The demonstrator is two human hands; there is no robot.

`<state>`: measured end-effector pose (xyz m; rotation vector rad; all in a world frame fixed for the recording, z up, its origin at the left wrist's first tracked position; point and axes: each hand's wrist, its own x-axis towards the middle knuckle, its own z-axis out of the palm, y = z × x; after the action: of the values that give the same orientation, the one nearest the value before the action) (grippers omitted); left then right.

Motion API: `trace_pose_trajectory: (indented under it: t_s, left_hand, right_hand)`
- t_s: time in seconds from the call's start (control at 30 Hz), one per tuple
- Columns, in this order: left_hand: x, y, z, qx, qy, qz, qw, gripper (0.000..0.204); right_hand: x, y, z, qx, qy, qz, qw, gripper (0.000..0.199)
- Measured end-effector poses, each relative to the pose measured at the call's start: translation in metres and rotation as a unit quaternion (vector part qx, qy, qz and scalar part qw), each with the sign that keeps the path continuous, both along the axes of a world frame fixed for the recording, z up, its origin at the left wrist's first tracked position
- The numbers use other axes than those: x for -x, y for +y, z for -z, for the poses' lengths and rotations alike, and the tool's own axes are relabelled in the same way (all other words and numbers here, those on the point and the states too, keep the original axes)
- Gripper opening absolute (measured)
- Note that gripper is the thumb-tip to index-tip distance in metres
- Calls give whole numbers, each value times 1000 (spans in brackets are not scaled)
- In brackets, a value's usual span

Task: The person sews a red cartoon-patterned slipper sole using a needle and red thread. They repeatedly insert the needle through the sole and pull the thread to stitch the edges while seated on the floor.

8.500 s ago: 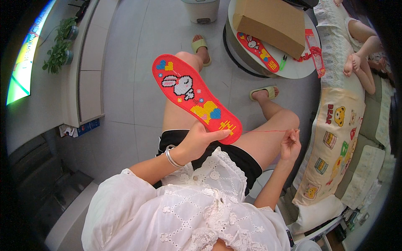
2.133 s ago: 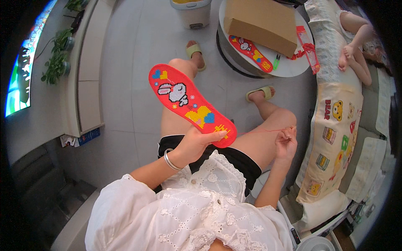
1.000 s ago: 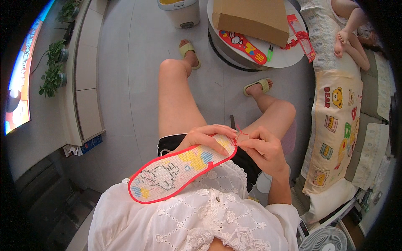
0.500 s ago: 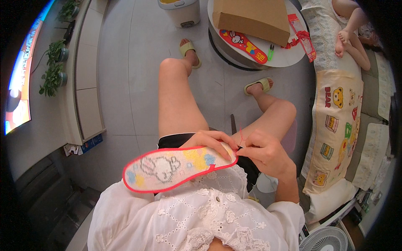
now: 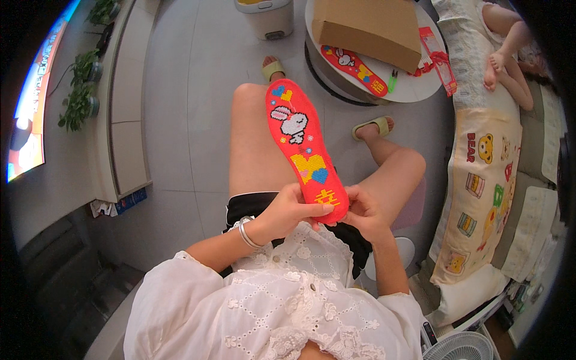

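Grey tiled floor (image 5: 180, 120) lies beyond the hands; the left hand (image 5: 287, 210) and right hand (image 5: 362, 210) both grip the near end of a red embroidered insole (image 5: 303, 147), which points away over the knees; a second insole (image 5: 353, 69) rests on the round surface (image 5: 414, 90) farther off.

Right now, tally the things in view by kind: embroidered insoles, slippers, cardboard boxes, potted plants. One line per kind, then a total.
Embroidered insoles: 2 – red insole held at its near end by the left hand and right hand; second insole on the round table
Slippers: 2
Cardboard boxes: 1
Potted plants: 3
Total: 8
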<state>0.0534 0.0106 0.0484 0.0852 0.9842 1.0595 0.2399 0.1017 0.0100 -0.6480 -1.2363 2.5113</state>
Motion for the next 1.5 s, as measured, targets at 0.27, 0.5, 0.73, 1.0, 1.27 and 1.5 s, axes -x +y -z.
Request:
trace_pose_trajectory:
  t_s: [0.27, 0.5, 0.73, 1.0, 1.27, 1.5]
  left_hand:
    - [-2, 2, 2, 20, 51, -24, 998, 34]
    - [-7, 2, 6, -25, 109, -75, 991, 30]
    - [12, 8, 11, -32, 54, -26, 998, 34]
    - [3, 8, 14, -125, 318, 0, 940, 23]
    - [-2, 7, 26, -137, 476, -80, 865, 15]
    - [32, 7, 24, -130, 664, -123, 726, 13]
  right_hand:
    - [-3, 0, -22, -172, -139, 90, 971, 30]
    - [26, -3, -26, -576, -173, 175, 779, 17]
    - [27, -8, -27, -573, -134, 177, 789, 14]
    - [26, -5, -24, -599, -138, 170, 770, 12]
    - [23, -8, -28, -277, -98, 215, 931, 11]
    - [-41, 13, -11, -257, -183, 366, 876, 9]
